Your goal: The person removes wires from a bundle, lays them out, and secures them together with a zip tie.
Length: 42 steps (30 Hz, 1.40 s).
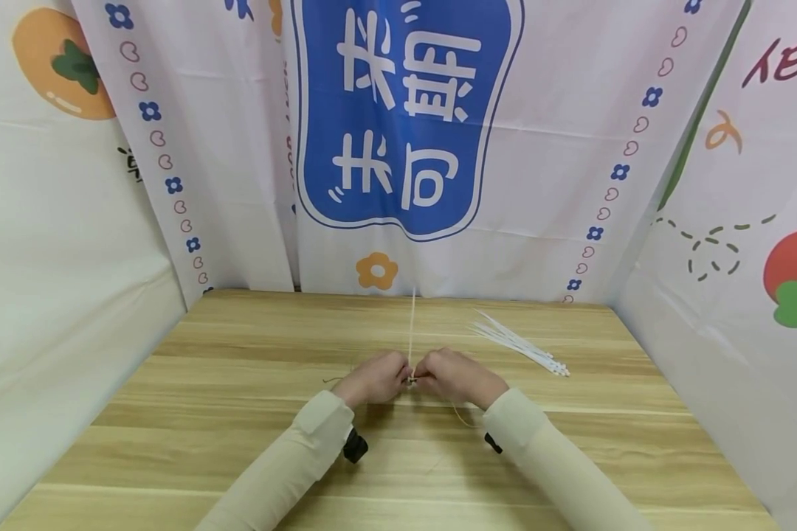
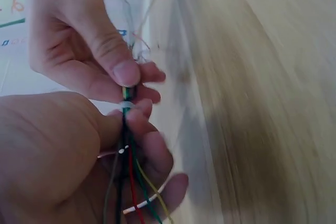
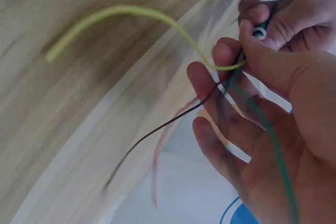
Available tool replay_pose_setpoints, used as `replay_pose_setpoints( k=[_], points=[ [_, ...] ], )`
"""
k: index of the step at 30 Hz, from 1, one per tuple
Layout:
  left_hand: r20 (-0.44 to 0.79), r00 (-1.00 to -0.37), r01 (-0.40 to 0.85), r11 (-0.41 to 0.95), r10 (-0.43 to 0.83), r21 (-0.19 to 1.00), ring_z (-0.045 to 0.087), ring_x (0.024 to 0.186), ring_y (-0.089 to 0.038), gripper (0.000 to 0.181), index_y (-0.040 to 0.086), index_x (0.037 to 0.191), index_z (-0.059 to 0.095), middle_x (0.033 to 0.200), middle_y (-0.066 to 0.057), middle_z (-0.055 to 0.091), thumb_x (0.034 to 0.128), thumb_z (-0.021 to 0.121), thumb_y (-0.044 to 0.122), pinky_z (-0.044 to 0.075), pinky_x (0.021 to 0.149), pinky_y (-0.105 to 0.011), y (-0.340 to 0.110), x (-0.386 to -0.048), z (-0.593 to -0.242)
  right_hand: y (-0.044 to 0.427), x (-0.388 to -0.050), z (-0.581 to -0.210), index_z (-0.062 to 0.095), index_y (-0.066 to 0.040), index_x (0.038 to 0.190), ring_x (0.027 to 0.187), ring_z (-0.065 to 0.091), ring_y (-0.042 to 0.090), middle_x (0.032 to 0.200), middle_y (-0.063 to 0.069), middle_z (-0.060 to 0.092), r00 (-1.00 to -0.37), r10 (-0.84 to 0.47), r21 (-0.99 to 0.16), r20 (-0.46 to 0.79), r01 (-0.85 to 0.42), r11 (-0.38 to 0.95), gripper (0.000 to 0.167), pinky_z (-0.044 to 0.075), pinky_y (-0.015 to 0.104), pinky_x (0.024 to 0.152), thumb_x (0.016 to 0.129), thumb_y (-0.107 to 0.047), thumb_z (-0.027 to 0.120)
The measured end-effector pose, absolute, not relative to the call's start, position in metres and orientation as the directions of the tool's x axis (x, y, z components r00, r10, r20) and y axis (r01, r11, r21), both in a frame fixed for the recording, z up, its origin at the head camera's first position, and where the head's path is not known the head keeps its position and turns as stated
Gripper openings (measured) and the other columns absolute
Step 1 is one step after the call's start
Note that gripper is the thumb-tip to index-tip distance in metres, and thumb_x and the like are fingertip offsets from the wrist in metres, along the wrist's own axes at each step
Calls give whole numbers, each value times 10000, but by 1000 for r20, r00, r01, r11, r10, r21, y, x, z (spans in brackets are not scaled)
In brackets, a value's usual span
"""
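Between both hands is a thin bundle of coloured wires (image 2: 130, 177), with black, red, green and yellow strands fanning out at one end. A white cable tie (image 1: 412, 324) is looped around the bundle, its long tail standing up in the head view. My left hand (image 1: 377, 377) pinches the wires beside the tie's loop (image 2: 126, 105). On the other side of the loop, my right hand (image 1: 458, 376) pinches the bundle between thumb and fingers. A yellow wire (image 3: 142, 11) and a green wire (image 3: 273, 137) trail past the right palm. Fingers hide part of the bundle.
Several loose white cable ties (image 1: 521, 345) lie on the wooden table (image 1: 239, 442), right of the hands. Printed cloth (image 1: 544, 147) hangs behind the table, and white cloth walls stand at both sides.
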<state>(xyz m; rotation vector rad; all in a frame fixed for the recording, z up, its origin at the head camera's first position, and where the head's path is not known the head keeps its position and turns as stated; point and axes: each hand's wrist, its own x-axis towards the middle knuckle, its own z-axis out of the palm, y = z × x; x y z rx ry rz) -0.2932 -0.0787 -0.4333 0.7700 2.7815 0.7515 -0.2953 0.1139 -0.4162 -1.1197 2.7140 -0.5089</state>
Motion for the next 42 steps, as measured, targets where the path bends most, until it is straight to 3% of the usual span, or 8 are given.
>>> replay_pose_setpoints(
  k=[6,12,16,21,27,30,34,42],
  points=[
    [10,-825,506,730,565,460,452,618,-113,364,64,791,648,703,37,514,1112,482,101,379,597,-261,-79,-291,-434,115,-293,-419,750,-60,878,705,522,90,856,74,743,-696,-717,-283,48,-698,658,174,468,267,673,1023,-27,661],
    [48,-816,553,754,576,353,458,670,-148,316,126,749,563,712,20,480,1061,560,75,401,647,-303,-77,-290,-436,115,-290,-426,731,-66,913,786,596,109,891,34,724,-692,-716,-189,95,-719,669,171,520,268,705,973,72,650],
    [51,-816,560,764,576,320,464,676,-144,273,139,791,559,726,19,497,1060,573,93,418,648,-303,-79,-288,-437,115,-288,-429,701,-107,921,758,564,99,891,-4,699,-712,-694,-143,110,-702,698,167,485,267,631,1014,11,627],
    [70,-754,644,715,653,273,516,738,-124,221,117,878,614,803,18,583,1089,553,96,479,707,-292,-83,-286,-434,119,-288,-431,673,-139,883,725,538,94,868,-15,701,-732,-671,-112,114,-681,724,189,424,258,557,1028,-36,610],
    [91,-697,716,685,711,136,626,827,-176,130,94,990,624,920,-24,653,1096,552,117,550,774,-335,-85,-283,-432,126,-292,-438,628,-154,835,677,486,77,791,-39,650,-700,-697,-63,158,-711,700,202,360,232,522,994,-29,634],
    [123,-707,705,707,696,53,667,832,-179,44,116,1032,653,952,-22,698,1058,618,108,570,705,-329,-84,-282,-434,128,-292,-441,617,-152,839,648,432,64,751,-60,582,-688,-707,-37,166,-720,693,210,306,208,508,1012,-36,637],
    [214,-718,665,744,662,-71,669,748,-117,87,177,956,703,895,40,745,994,704,99,533,551,-289,-82,-281,-437,128,-291,-443,608,-151,836,617,389,55,723,-69,550,-675,-714,20,187,-724,689,212,265,195,496,1021,-58,655],
    [413,-710,562,812,571,-158,633,592,-95,134,212,851,735,801,67,763,985,735,205,474,441,-309,-80,-283,-448,121,-286,-445,640,-202,845,560,540,115,724,-51,663,-683,-666,293,300,-598,746,165,393,281,432,989,-162,708]
  ],
)
